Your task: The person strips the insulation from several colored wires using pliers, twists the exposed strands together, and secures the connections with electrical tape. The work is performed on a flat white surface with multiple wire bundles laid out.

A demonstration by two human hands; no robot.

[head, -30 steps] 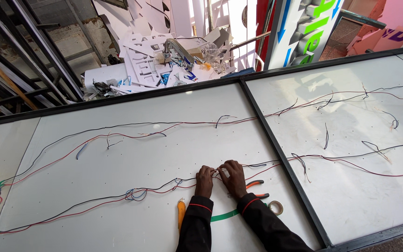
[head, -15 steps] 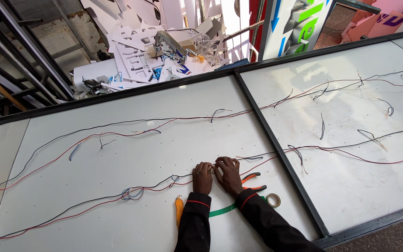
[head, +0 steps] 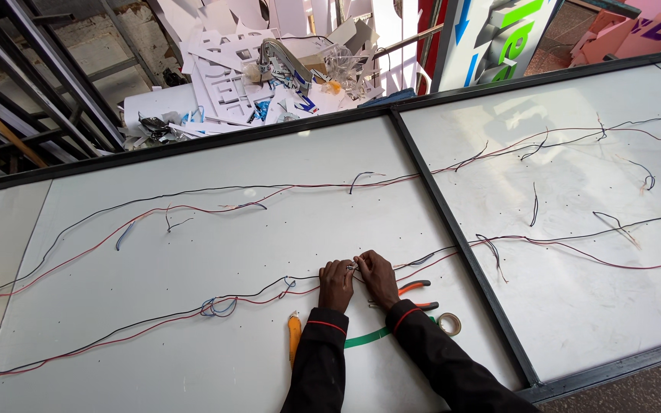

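My left hand [head: 336,284] and my right hand [head: 377,278] meet fingertip to fingertip on a joint in the lower red and black wire run [head: 193,312], which lies across a large white panel [head: 193,252]. Both hands pinch the wires at the same spot. Orange-handled pliers [head: 415,288] lie just right of my right hand. A yellow utility knife [head: 294,336] rests on the panel below my left hand. Near my right sleeve lie a small roll of tape [head: 449,324] and a green strip [head: 366,337].
A second red and black wire run [head: 269,190] crosses the panel higher up and continues onto the right panel [head: 575,252]. A dark metal frame bar [head: 453,229] divides the two panels. White cut-out scraps and clutter [head: 269,76] pile up beyond the far edge.
The view has shifted slightly downwards and left. My hands stay together on the same wire joint, with only small finger movement.
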